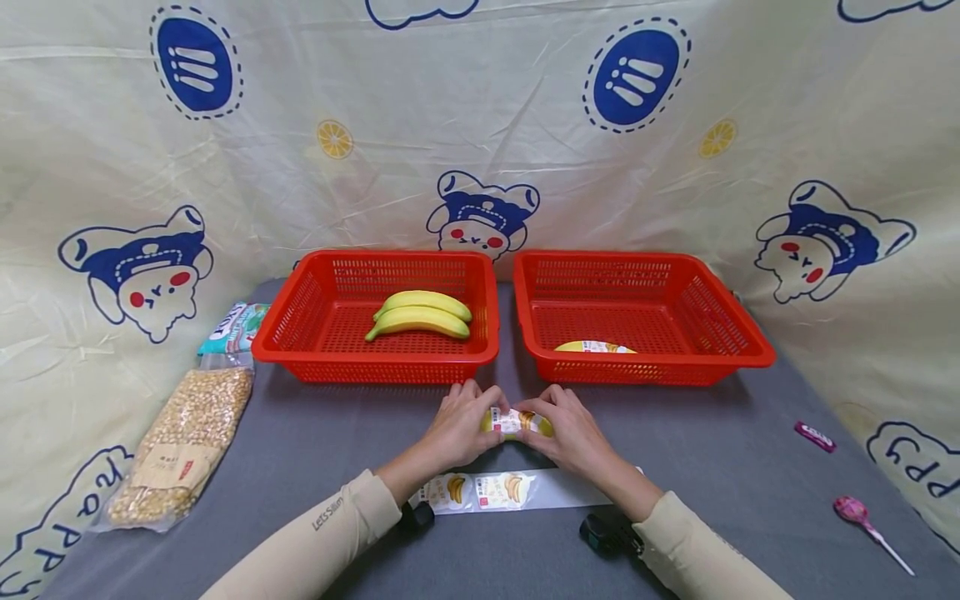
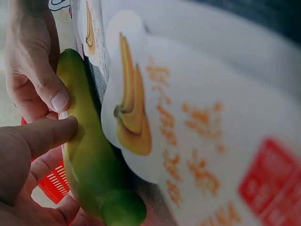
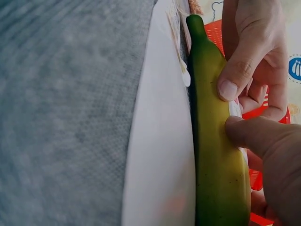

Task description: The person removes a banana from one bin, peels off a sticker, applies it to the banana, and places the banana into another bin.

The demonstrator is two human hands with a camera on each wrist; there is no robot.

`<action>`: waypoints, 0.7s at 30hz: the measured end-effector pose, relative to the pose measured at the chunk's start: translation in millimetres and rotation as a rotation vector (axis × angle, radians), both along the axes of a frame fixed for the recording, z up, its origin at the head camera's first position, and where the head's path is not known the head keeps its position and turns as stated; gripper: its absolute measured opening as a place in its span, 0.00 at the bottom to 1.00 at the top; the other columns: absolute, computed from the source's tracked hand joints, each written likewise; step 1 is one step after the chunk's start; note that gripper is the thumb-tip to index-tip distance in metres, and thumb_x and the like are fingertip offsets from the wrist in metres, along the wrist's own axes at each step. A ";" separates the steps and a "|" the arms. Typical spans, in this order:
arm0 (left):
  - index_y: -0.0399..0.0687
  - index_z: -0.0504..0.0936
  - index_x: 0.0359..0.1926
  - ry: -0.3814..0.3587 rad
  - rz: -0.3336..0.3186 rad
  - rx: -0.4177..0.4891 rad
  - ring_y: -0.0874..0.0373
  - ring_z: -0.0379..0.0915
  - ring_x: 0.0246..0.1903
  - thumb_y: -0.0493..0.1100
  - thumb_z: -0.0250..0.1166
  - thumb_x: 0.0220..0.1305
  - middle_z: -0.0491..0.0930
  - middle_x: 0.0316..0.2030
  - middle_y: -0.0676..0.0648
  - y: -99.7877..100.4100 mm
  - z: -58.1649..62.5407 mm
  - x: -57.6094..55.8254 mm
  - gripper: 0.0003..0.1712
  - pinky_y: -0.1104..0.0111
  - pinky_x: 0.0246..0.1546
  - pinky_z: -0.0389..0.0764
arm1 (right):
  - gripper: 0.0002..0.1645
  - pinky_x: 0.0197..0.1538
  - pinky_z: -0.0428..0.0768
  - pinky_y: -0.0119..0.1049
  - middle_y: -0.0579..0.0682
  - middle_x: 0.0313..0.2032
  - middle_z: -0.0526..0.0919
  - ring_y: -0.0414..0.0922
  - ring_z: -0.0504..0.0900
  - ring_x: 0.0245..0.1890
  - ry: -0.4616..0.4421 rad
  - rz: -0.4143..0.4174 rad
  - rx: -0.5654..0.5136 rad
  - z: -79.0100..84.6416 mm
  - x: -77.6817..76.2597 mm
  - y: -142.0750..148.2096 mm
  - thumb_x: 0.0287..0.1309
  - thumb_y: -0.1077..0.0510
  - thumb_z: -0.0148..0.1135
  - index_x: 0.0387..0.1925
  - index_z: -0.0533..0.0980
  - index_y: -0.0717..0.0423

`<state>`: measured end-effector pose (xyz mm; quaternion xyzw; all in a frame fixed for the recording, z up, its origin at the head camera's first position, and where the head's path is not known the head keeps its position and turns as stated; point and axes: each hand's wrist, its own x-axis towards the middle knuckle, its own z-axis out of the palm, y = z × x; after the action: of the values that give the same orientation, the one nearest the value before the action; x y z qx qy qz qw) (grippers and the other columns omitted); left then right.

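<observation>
Between my two hands is a yellow-green banana (image 1: 546, 427), lying crosswise in front of the red baskets. My left hand (image 1: 459, 423) holds its left end, while my right hand (image 1: 570, 429) grips the right part. On the banana's upper face sits a white printed label (image 1: 507, 422), with fingers of both hands at its edges. Both wrist views show the thumbs pressing side by side on the banana (image 3: 214, 127), fingers reaching round its far side. Close below the hands lies a strip of banana labels (image 1: 501, 491), its right part blank and partly behind my right forearm.
The left red basket (image 1: 375, 372) holds two bananas (image 1: 420, 321). In the right red basket (image 1: 645, 371) lies a labelled banana (image 1: 573, 346). A bag of kernels (image 1: 183, 433) and a blue packet (image 1: 232, 329) are at left; a small purple candy (image 1: 814, 436) and a lollipop (image 1: 851, 510) at right.
</observation>
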<state>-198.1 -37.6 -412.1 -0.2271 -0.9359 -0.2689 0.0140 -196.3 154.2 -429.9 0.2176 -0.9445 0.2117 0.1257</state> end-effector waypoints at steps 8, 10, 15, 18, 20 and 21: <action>0.60 0.79 0.46 0.036 0.012 -0.056 0.55 0.64 0.38 0.46 0.71 0.50 0.71 0.35 0.49 0.7 1.9 1.4 0.20 0.66 0.39 0.64 | 0.21 0.37 0.64 0.32 0.46 0.34 0.74 0.40 0.67 0.36 -0.050 -0.019 0.006 2.7 0.5 -2.1 0.45 0.49 0.73 0.43 0.82 0.48; 0.59 0.81 0.47 0.030 0.020 -0.062 0.56 0.63 0.38 0.47 0.71 0.50 0.71 0.36 0.50 0.7 1.8 1.5 0.20 0.67 0.39 0.64 | 0.21 0.38 0.64 0.33 0.46 0.34 0.74 0.41 0.67 0.36 -0.061 -0.027 0.005 3.2 0.8 -2.7 0.44 0.48 0.73 0.42 0.82 0.50; 0.52 0.83 0.46 0.051 0.034 -0.067 0.56 0.65 0.39 0.49 0.72 0.50 0.73 0.37 0.49 0.2 1.3 1.4 0.20 0.65 0.41 0.67 | 0.21 0.37 0.66 0.33 0.46 0.33 0.74 0.41 0.68 0.35 -0.040 -0.052 0.005 1.8 1.4 -2.8 0.42 0.49 0.74 0.38 0.82 0.54; 0.48 0.83 0.43 0.072 0.042 -0.065 0.55 0.67 0.39 0.49 0.72 0.49 0.75 0.37 0.48 -0.6 0.9 1.8 0.20 0.64 0.43 0.69 | 0.22 0.36 0.67 0.33 0.46 0.31 0.74 0.41 0.68 0.33 -0.011 -0.069 0.015 0.8 2.1 -1.0 0.41 0.47 0.75 0.37 0.82 0.55; 0.46 0.84 0.42 0.078 0.046 -0.062 0.55 0.67 0.39 0.49 0.73 0.48 0.75 0.36 0.49 -1.0 0.1 1.7 0.20 0.64 0.44 0.70 | 0.22 0.35 0.67 0.33 0.46 0.29 0.74 0.40 0.68 0.32 0.012 -0.080 0.029 0.9 3.1 0.4 0.40 0.46 0.75 0.36 0.83 0.55; 0.46 0.84 0.41 0.080 0.048 -0.060 0.55 0.68 0.39 0.49 0.73 0.48 0.75 0.36 0.49 -1.1 -0.1 1.7 0.20 0.64 0.44 0.70 | 0.22 0.34 0.67 0.33 0.46 0.28 0.74 0.40 0.69 0.31 0.022 -0.085 0.038 0.9 3.4 1.2 0.39 0.45 0.75 0.35 0.83 0.55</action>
<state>-196.4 -38.7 -412.2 -0.2154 -0.9474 -0.2311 0.0513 -192.9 155.4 -429.0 0.1819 -0.9552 0.1860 0.1409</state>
